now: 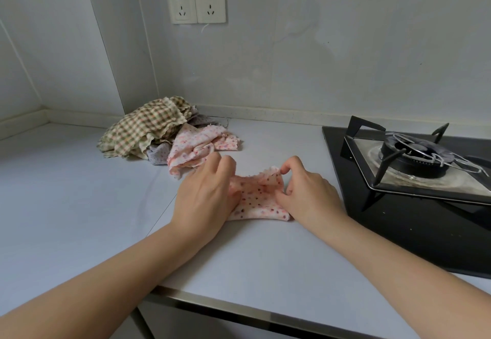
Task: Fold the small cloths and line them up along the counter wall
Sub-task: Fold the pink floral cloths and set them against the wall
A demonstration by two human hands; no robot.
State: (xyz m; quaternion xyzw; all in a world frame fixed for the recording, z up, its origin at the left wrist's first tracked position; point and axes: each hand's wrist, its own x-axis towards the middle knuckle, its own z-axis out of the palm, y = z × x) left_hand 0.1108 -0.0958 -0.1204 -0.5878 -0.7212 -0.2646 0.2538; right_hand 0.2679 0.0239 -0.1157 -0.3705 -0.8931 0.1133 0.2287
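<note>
Folding was the step in hand, I judged: the left hand (207, 192) and right hand (305, 192) each pinched one side of the small pink cotton cloth with red dots (259, 202). It lay on the pale grey counter (79, 206), between the heap of unfolded checked and floral cloths (156, 131) and the black glass gas hob (414, 235). Its long axis ran roughly left to right, parallel to the white wall (345, 59), with its zigzag far edge raised towards that wall. Next I would need to lay that edge over evenly, press it flat, then carry the cloth to the wall.

Single head-worn wide-angle view, facing forward and down over the counter (79, 206) toward the back wall (345, 59). The counter's near edge lies close below.
</note>
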